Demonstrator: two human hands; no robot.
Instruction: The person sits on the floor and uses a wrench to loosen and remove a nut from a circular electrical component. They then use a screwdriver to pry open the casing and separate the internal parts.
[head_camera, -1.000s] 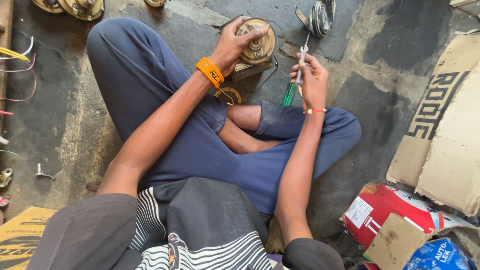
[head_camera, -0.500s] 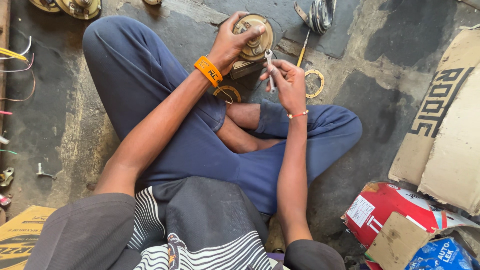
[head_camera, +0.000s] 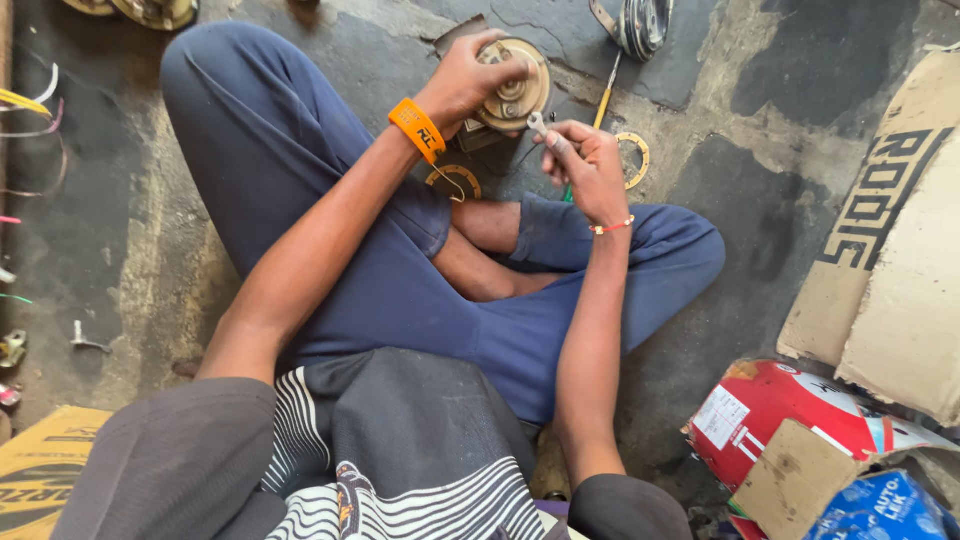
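Head view: left hand (head_camera: 462, 85) grips the round brass motor part (head_camera: 515, 92) above the crossed legs; right hand (head_camera: 590, 165), just beside it, pinches a small spanner (head_camera: 538, 123), seemingly loosening the centre nut; steady turning needed

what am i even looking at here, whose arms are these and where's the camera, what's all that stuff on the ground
The camera sits on a person's head and looks down, so you see their own arms and crossed legs in blue trousers as they sit on a dark concrete floor. There is no machine, only two bare hands. The left hand, with an orange wristband, grips a round brass-coloured metal part. The right hand pinches a small metal tool right against that part. On the floor lie a screwdriver, two flat metal rings, cardboard sheets and a torn red package. Loose coloured wires show at the left edge.
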